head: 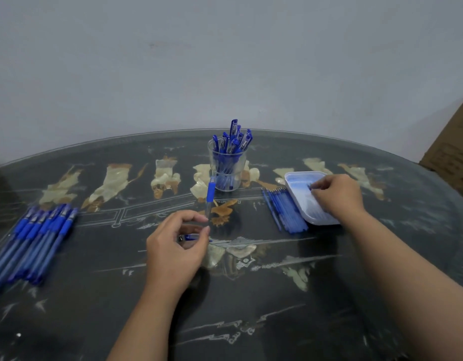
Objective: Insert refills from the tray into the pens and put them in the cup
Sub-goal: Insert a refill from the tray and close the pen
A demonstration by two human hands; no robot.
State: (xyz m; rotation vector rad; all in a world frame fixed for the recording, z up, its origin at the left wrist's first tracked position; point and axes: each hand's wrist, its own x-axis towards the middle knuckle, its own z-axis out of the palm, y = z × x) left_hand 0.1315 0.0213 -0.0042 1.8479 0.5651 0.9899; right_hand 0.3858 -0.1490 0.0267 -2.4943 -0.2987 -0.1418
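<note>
Two hands apart: left hand (pixel 175 246) pinches pen (pixel 210 193), right hand (pixel 338 195) pinches refill (pixel 310 187) in tray (pixel 299 175).

**Free room and obstacles on the table (pixel 264 295), by clock directions from the left hand (pixel 173 246).** Bare surface lies from 4 to 8 o'clock, and a clear lane separates the hand from the pen row (pixel 35 243) at 9 o'clock. At 12 o'clock stands the cup (pixel 226 165), bristling with pens, and the held pen barrel (pixel 209 196) rises just before it. At 2 o'clock the tray (pixel 303 178), under the right hand (pixel 337 196), and the refills (pixel 285 212) along its left edge close that side.
</note>
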